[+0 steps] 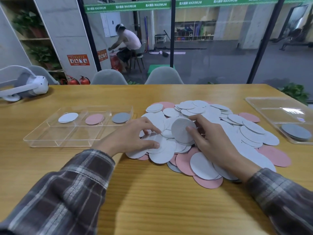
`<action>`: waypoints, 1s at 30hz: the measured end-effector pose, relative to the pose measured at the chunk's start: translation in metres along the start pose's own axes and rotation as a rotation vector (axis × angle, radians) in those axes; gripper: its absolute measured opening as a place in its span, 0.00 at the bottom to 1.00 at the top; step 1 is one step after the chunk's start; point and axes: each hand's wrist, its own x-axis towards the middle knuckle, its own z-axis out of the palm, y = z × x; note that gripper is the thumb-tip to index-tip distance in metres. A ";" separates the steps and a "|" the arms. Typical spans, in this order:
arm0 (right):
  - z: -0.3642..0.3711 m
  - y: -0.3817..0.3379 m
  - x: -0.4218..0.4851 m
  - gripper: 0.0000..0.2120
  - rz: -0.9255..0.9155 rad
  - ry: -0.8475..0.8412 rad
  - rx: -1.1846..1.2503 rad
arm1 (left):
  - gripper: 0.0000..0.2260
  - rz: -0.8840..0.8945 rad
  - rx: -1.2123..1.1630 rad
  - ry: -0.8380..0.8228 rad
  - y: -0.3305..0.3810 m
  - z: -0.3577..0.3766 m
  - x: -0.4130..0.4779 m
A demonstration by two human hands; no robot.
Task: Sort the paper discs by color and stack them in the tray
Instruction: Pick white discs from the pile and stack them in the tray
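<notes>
Likely a gym lounge: green MAXIMUM banners [128, 6] on the glass wall [211, 65], equipment shelves [194, 32] beyond.

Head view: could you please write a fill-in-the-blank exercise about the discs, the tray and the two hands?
1. The disc that the right hand pinches is ____ in colour.
2. In the tray at the left, the pink disc lies in the ____ of the three small compartments.
3. The left hand touches ____ discs in the pile.
Missing words: grey; middle; white.
</notes>
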 end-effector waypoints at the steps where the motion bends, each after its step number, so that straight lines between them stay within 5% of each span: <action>1: 0.002 0.000 0.001 0.06 0.000 0.002 -0.001 | 0.19 -0.003 -0.010 0.002 0.000 0.000 0.000; 9: 0.005 0.001 0.004 0.12 0.006 0.007 -0.029 | 0.15 0.057 -0.023 0.143 0.009 0.006 0.005; 20: 0.002 -0.007 0.004 0.14 0.052 -0.039 0.065 | 0.04 0.089 -0.596 0.345 0.031 0.020 0.012; 30: 0.007 -0.011 0.002 0.14 -0.028 -0.120 -0.021 | 0.04 0.109 -0.428 0.341 0.041 0.018 0.006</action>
